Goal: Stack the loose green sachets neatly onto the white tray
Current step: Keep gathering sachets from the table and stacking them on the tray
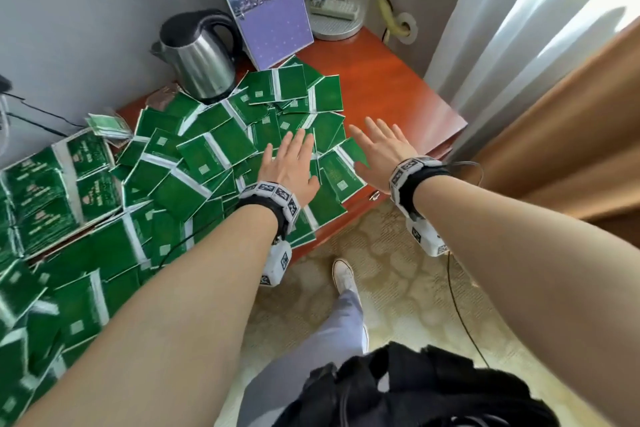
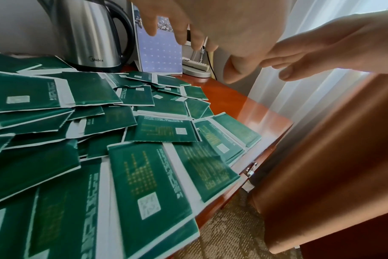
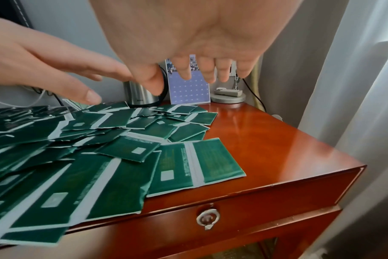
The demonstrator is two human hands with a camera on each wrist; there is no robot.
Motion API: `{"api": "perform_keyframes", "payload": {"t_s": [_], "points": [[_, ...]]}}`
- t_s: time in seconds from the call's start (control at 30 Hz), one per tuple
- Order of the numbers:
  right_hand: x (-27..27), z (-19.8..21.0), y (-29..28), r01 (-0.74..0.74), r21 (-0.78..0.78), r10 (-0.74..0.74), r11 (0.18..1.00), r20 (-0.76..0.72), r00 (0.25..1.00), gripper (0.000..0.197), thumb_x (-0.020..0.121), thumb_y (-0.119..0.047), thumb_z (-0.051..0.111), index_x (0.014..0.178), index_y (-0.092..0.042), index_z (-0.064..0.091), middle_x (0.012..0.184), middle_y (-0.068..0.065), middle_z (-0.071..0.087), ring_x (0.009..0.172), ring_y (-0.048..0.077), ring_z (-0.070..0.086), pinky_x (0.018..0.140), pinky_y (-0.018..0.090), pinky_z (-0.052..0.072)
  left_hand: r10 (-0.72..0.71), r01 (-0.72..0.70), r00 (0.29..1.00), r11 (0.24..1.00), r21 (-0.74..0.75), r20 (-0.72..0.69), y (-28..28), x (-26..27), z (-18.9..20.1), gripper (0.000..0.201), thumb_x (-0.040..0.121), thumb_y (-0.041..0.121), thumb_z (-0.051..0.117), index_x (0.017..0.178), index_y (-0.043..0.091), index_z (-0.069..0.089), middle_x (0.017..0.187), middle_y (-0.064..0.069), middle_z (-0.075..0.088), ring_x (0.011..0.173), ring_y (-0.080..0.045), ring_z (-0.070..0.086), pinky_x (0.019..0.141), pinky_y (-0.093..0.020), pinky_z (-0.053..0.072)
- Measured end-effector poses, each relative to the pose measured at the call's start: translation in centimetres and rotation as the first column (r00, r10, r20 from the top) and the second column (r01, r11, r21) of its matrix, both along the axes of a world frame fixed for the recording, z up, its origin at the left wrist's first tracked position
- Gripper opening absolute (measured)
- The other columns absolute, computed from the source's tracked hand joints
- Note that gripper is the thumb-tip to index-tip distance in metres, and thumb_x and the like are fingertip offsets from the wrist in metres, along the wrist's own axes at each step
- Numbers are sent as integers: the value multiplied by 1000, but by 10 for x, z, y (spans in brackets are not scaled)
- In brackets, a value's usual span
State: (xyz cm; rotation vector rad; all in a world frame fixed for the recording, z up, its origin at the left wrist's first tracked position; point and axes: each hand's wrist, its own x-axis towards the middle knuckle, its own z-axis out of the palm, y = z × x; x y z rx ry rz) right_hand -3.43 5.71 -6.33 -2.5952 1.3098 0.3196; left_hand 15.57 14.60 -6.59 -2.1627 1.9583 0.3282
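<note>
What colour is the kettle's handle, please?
Black, on a silver steel kettle; the head view shows it best.

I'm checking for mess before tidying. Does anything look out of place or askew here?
Yes. The green sachets lie scattered at all angles across the wooden table, some overhanging its front edge and crowding the kettle.

Daylight enters through the curtain (image 1: 502, 28) on my right, glaring on the tabletop (image 2: 250, 112). Frame edges bend; near sachets (image 1: 41, 305) blur.
</note>
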Motion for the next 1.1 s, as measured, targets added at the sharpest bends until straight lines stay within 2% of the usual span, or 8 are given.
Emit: {"api": "perform_keyframes", "payload": {"t_s": [0.4, 0.6, 0.67, 0.73, 0.8, 0.87, 0.97, 1.1], "points": [[35, -11, -132, -10, 73, 15, 997, -60, 998, 75, 97, -33, 47, 159, -25, 7, 166, 12, 2, 153, 30, 6, 124, 46, 7, 106, -105, 994, 994, 15, -37, -114, 46, -20, 78, 98, 40, 46, 160, 16, 4, 168, -2, -3, 154, -23, 4, 123, -53, 11], [75, -32, -178, -57, 134, 66, 989, -65, 996, 73, 96, -26, 48, 159, -23, 11, 167, 11, 2, 153, 29, 7, 124, 46, 9, 283, -281, 956, 959, 33, -83, -153, 76, -38, 72, 100, 38, 45, 160, 15, 11, 168, -3, 3, 154, -23, 9, 122, -54, 15], [88, -40, -197, -71, 168, 87, 983, -89, 992, 70, 96, -25, 47, 158, -21, 15, 166, 12, 5, 152, 31, 10, 124, 47, 12, 347, -345, 932, 938, 40, -100, -165, 84, -46, 70, 100, 37, 45, 159, 15, 13, 168, -5, 6, 153, -24, 11, 121, -54, 18], [106, -47, -215, -68, 184, 86, 981, -94, 992, 61, 96, -22, 49, 153, -15, 26, 160, 17, 19, 146, 36, 24, 119, 48, 25, 401, -400, 911, 916, 32, -101, -178, 97, -53, 67, 101, 35, 45, 158, 14, 16, 167, -7, 10, 153, -26, 15, 121, -54, 20], [125, -54, -234, -24, 173, 36, 985, -67, 997, 45, 97, -18, 51, 139, -9, 40, 142, 18, 39, 129, 39, 42, 102, 48, 41, 463, -464, 880, 886, 18, -105, -191, 110, -58, 63, 102, 33, 45, 156, 13, 21, 165, -10, 18, 150, -28, 23, 119, -53, 25], [140, -59, -250, 90, 195, -86, 977, -29, 996, 35, 98, -18, 55, 129, -6, 45, 131, 16, 43, 120, 40, 51, 90, 47, 46, 522, -524, 845, 851, 8, -113, -204, 121, -64, 56, 102, 32, 45, 152, 10, 30, 157, -13, 33, 141, -31, 37, 112, -51, 36], [153, -68, -268, 298, 296, -312, 907, -3, 950, 50, 94, -31, 67, 128, -3, 44, 130, 17, 46, 117, 43, 57, 89, 45, 47, 641, -645, 760, 764, -5, -109, -224, 133, -73, 46, 102, 35, 46, 139, 9, 43, 136, -14, 49, 123, -32, 51, 97, -51, 47], [161, -84, -272, 460, 371, -482, 807, -37, 875, 73, 81, -39, 80, 130, -5, 38, 132, 16, 48, 119, 40, 56, 92, 42, 47, 795, -796, 604, 606, 9, -58, -246, 142, -90, 58, 98, 45, 55, 137, 6, 40, 136, -16, 46, 124, -35, 51, 93, -52, 49]]}}
